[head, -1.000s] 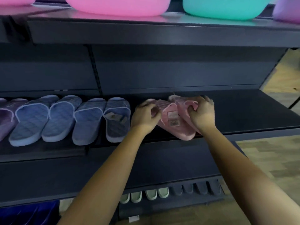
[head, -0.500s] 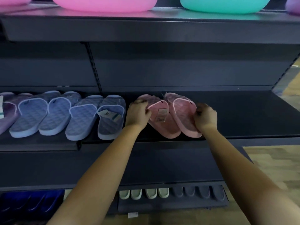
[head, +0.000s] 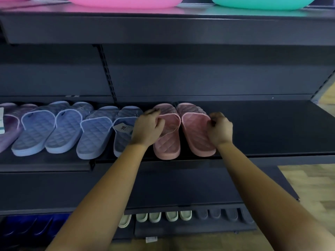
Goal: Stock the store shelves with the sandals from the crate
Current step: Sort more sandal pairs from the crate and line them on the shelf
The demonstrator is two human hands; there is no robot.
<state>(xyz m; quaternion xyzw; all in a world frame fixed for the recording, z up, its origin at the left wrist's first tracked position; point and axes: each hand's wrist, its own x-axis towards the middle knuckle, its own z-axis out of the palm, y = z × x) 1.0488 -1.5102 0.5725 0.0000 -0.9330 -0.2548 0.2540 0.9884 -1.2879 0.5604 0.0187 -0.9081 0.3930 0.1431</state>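
Observation:
Two pink quilted sandals lie side by side, heels toward me, on the dark middle shelf (head: 262, 127). My left hand (head: 147, 128) grips the strap of the left pink sandal (head: 167, 144). My right hand (head: 220, 129) pinches the right edge of the strap of the right pink sandal (head: 194, 127). A thin string joins the two sandals. To their left stand several blue quilted sandals (head: 67, 127) in a row, one with a paper tag, and a lilac sandal (head: 10, 125) at the far left. The crate is out of view.
The middle shelf is bare to the right of the pink pair. The shelf above carries a pink tub (head: 125, 1) and a teal tub (head: 261, 2). The bottom shelf holds pale green (head: 155, 216), grey (head: 223, 214) and dark blue (head: 27, 227) sandals. Wooden floor shows at right.
The pink sandals went from crossed and tilted to lying flat and parallel on the shelf. Both hands slid apart with them, and the tag between them is hidden now.

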